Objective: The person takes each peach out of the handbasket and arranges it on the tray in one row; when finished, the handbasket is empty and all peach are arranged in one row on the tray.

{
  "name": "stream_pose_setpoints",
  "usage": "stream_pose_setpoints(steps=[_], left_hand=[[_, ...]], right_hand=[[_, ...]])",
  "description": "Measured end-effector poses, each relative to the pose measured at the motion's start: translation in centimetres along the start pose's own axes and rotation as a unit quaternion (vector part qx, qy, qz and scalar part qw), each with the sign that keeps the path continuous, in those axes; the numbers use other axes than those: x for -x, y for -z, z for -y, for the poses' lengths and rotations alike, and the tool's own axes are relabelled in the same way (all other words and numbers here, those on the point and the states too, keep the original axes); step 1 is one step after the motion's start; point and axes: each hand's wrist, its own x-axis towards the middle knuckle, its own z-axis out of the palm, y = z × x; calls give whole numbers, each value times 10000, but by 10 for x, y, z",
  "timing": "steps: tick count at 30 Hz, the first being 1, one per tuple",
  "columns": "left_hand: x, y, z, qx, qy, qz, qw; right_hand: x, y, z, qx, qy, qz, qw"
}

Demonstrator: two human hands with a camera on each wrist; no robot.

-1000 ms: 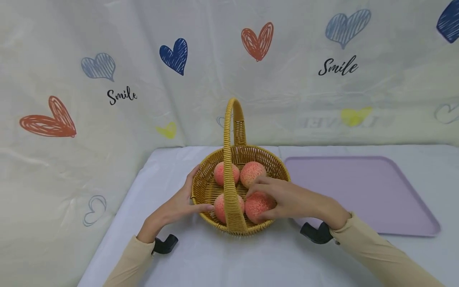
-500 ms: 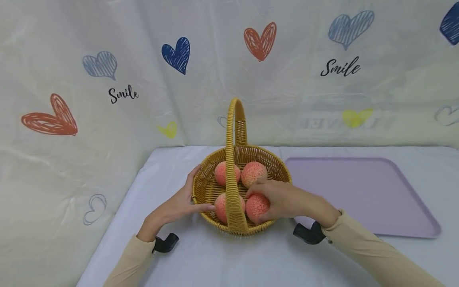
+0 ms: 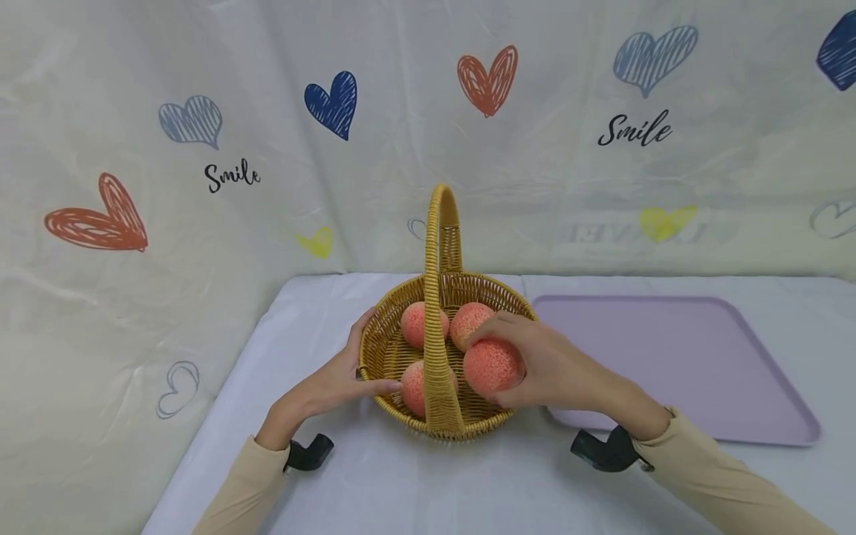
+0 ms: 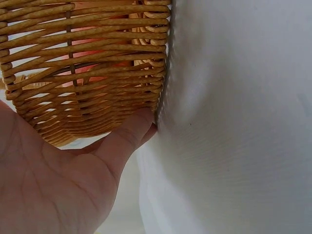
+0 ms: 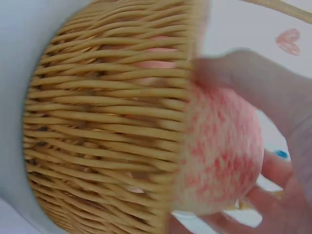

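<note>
While the right hand (image 3: 562, 371) grips a peach-like ball (image 3: 493, 368) over the right side of the basket (image 3: 443, 401), partly above its rim (image 5: 181, 107) | left hand (image 3: 337, 383) holds the basket's left side | probably light, slightly soft: cup its middle gently

The right hand (image 3: 553, 365) and its peach (image 3: 493, 368) now higher in the basket (image 3: 383, 345) than before

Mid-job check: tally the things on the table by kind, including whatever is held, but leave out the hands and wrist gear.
Peach-like balls: 4 (1 held in the right hand)
Wicker basket: 1
Lilac tray: 1
Total: 6
</note>
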Motion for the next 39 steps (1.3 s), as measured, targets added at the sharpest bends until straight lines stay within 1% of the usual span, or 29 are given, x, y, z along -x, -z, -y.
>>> stream_pose_setpoints(steps=[3, 6, 8, 11, 13, 17, 20, 23, 25, 28, 31, 35, 37, 39], left_hand=[[0, 0, 0, 27, -8, 24, 10000], [0, 0, 0, 64, -19, 50, 10000], [0, 1, 0, 73, -15, 58, 10000], [0, 1, 1, 76, -3, 72, 9999], [-1, 1, 2, 63, 9, 75, 10000], [0, 1, 1, 66, 20, 68, 10000], [1, 1, 1, 43, 8, 35, 10000], [1, 0, 2, 46, -11, 1, 10000], [1, 0, 3, 75, 10, 19, 10000], [1, -2, 4, 132, 29, 67, 9999], [0, -4, 4, 151, 9, 95, 9998], [1, -3, 4, 107, -17, 48, 9999], [2, -2, 4, 98, -14, 13, 10000], [1, -1, 5, 90, -46, -15, 9999]], right_hand=[[7, 17, 0, -258, -4, -414, 9988], [16, 35, -4, -358, -43, -798, 9962], [23, 45, -9, -407, -125, -979, 9943], [34, 57, -20, -415, -317, -1123, 9923], [41, 63, -31, -398, -444, -1151, 9916], [51, 69, -50, -340, -696, -1032, 9916], [55, 70, -62, -150, -1076, -793, 9909], [58, 65, -74, 196, -1387, -523, 9888], [60, 58, -83, 271, -1453, -384, 9883], [63, 51, -92, 219, -1497, -292, 9881], [65, 48, -98, -82, -1446, -342, 9889], [62, 46, -101, -473, -1138, -415, 9915], [60, 44, -102, -488, -968, -433, 9932], [57, 42, -102, -275, -814, -477, 9952]])
